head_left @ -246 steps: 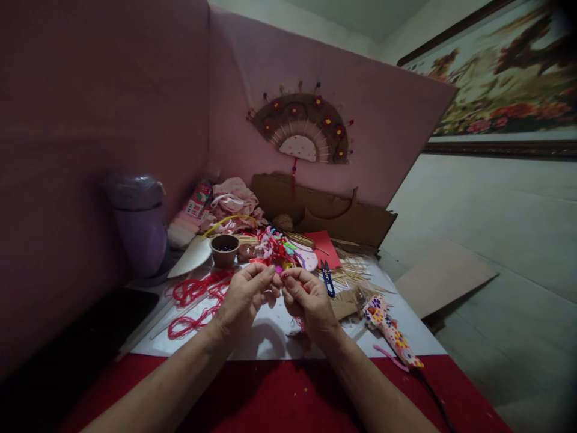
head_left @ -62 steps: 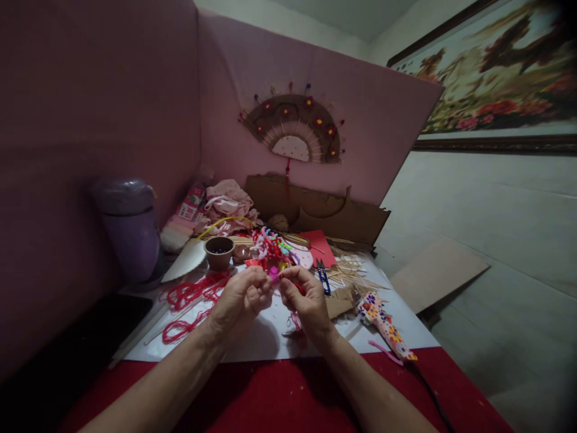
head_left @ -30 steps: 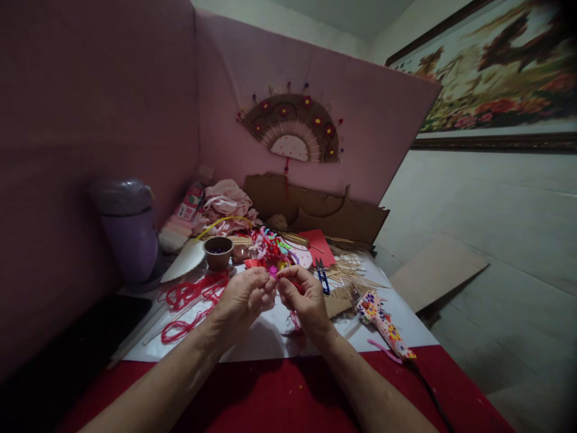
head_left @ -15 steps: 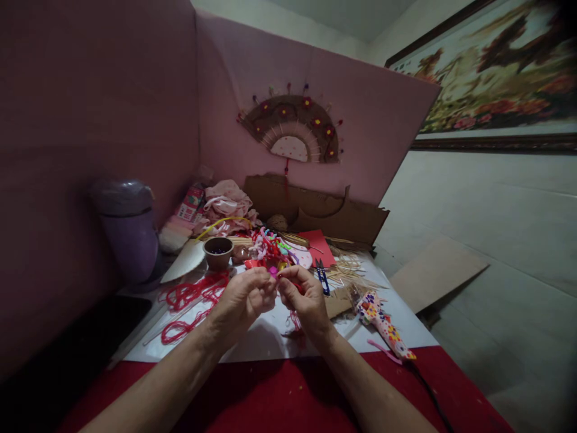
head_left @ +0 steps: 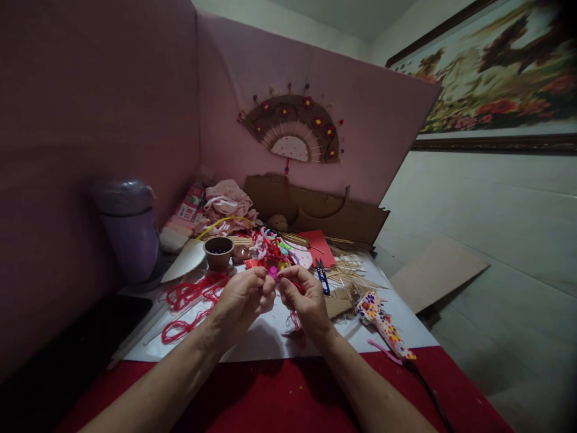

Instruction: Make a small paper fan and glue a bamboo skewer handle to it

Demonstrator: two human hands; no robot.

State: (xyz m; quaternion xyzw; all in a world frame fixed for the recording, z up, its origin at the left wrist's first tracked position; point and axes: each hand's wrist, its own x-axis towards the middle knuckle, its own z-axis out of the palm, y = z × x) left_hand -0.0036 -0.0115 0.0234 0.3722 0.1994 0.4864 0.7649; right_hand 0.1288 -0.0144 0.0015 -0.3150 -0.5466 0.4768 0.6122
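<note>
My left hand [head_left: 246, 296] and my right hand [head_left: 306, 299] meet fingertip to fingertip above the white sheet. The left thumb and forefinger are pinched together, but whatever lies between them is too small to make out. In my right hand, the fingers are closed on red thread [head_left: 299, 288], with a tiny dark red bead-like bit at the fingertips. Strands of red and pink thread [head_left: 295, 320] hang below that hand. Just behind the fingertips shows a magenta piece [head_left: 273, 272]. Loose red cord [head_left: 180, 329] lies in loops left of my left hand.
A brown bowl [head_left: 219, 260] holds small dark beads. Blue thread snips [head_left: 323, 278] and a flower-patterned glue gun [head_left: 383, 325] lie to the right. Colourful pipe cleaners [head_left: 270, 243] and red paper [head_left: 319, 246] sit behind. A decorated fan [head_left: 291, 129] hangs on the pink panel.
My left fingers have shifted very slightly, leaving a little more of the magenta piece showing between the hands. My right hand stays almost still.
</note>
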